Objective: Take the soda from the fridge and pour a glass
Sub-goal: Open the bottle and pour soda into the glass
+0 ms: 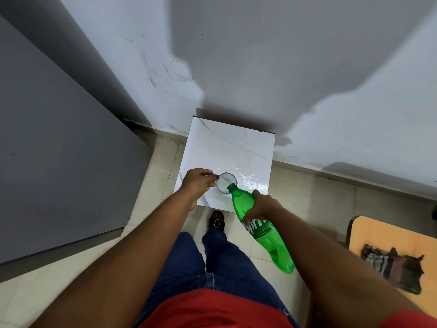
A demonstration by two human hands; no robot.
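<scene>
A green soda bottle is tilted with its open mouth over the rim of a clear glass. My right hand grips the bottle around its upper body. The glass stands on a white marble-look table and holds foamy white liquid. My left hand is closed beside the glass on its left, touching its side, with a small blue cap pinched in the fingers.
A large grey fridge stands to the left. The white wall runs behind the table. At the right is a wooden chair seat with a dark cloth on it. My legs and a sandal are below.
</scene>
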